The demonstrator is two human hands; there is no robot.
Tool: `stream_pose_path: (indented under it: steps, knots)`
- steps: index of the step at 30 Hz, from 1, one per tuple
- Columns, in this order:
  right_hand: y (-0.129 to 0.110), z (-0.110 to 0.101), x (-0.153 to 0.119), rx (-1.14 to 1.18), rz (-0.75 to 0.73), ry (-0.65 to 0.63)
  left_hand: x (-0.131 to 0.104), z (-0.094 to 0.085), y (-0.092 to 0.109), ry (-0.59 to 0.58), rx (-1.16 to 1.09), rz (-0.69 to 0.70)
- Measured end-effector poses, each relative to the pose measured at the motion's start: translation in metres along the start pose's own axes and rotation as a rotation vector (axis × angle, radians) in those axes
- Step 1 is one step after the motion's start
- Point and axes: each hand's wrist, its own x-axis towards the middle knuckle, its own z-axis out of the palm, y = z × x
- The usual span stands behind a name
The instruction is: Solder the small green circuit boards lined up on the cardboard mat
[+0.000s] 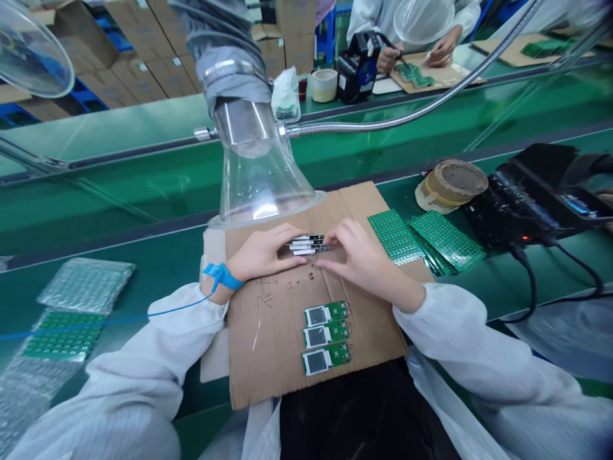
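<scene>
Between my two hands is a small stack of circuit boards with screens (306, 245), seen edge-on above the cardboard sheet (268, 345). My left hand (265, 252) grips the stack's left end between thumb and fingers and wears a blue wrist strap (223, 276). At the right end, the fingers and thumb of my right hand (357, 255) close round the stack. Nearer to me, three green boards with grey screens (325, 333) lie in a column on the cardboard.
A clear fume hood (268, 185) hangs just beyond my hands. Green board panels (431, 239), a tape roll (450, 185) and a black device (541, 191) stand right. Bubble-wrapped panels (86, 287) lie left. Across the bench, a person's hands (443, 51) work.
</scene>
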Motion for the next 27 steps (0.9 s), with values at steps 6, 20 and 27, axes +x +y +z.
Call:
stream_pose_path:
  steps: [6, 20, 27]
  knots:
    - [-0.003, -0.01, -0.048, -0.082, -0.056, -0.438, 0.003, 0.003, 0.002, 0.001, 0.051, -0.027]
    - [-0.002, -0.011, -0.026, 0.013, -0.044, -0.252, 0.0, 0.003, 0.005, -0.026, 0.123, -0.056]
    - [-0.02, -0.007, -0.049, 0.026, -0.158, -0.585, 0.001, 0.002, 0.006, -0.03, 0.112, -0.067]
